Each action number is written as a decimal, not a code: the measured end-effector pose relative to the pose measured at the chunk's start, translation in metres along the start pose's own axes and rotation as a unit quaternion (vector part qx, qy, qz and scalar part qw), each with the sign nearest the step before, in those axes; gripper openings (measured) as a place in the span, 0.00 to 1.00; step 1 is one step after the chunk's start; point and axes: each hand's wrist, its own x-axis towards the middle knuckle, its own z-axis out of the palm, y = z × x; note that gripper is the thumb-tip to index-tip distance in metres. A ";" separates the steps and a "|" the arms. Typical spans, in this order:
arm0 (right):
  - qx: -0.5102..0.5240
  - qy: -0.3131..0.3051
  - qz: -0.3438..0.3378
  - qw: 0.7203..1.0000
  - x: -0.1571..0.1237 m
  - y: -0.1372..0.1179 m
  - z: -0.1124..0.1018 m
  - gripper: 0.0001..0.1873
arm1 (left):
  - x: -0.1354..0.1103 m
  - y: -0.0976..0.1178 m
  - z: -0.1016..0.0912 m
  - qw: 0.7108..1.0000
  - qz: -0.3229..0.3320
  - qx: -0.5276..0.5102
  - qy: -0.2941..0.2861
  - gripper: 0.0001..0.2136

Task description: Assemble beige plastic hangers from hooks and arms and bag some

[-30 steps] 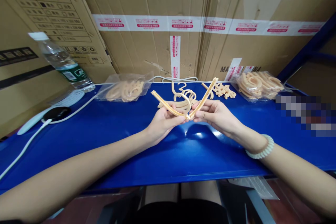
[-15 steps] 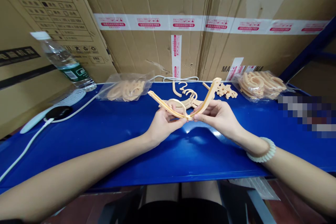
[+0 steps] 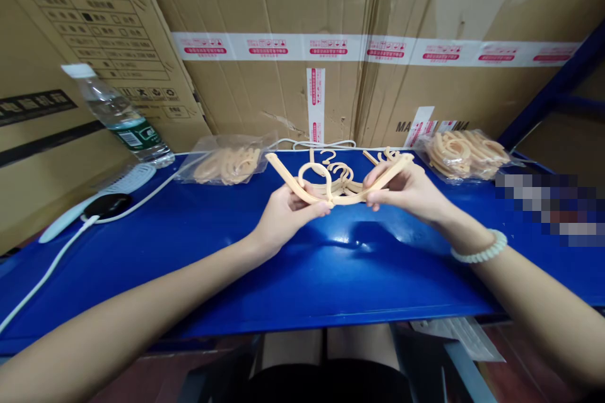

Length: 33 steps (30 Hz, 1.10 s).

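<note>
Both hands hold one beige plastic clothes hanger [image 3: 347, 200] above the blue tabletop, its two arms spread in a wide V and its hook curling up between them. My left hand [image 3: 288, 211] pinches it near the middle joint, thumb in front. Farther out, my right hand [image 3: 406, 192] grips the right arm of the hanger between thumb and fingers. Behind the held piece lie more beige hangers [image 3: 341, 171] and a loose hook [image 3: 327, 156], partly covered. Small beige parts behind my right hand are mostly hidden.
Clear bags of beige parts lie at the back left [image 3: 227, 164] and back right [image 3: 466, 152]. On the left are a water bottle [image 3: 127, 126], a pale blue comb-like item [image 3: 70, 214] and a black round device [image 3: 108, 204] with a white cable. Cardboard boxes [image 3: 265, 94] stand behind the blue table [image 3: 283, 289].
My right hand has moved outward along the hanger's right arm, away from the middle joint. That arm has swung lower, and the hook now stands more upright. My left hand keeps its pinch.
</note>
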 end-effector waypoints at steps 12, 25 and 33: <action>-0.334 -0.073 -0.007 0.940 0.004 -0.009 -0.071 0.18 | 0.044 0.018 -0.058 0.999 -0.039 -0.028 -0.001 0.13; -0.441 -0.177 0.101 0.874 0.008 0.019 -0.064 0.06 | 0.045 0.009 -0.070 0.766 0.279 0.552 -0.175 0.09; -0.452 -0.151 0.094 0.874 0.008 0.015 -0.063 0.06 | 0.042 0.002 -0.069 0.693 0.316 0.628 -0.159 0.07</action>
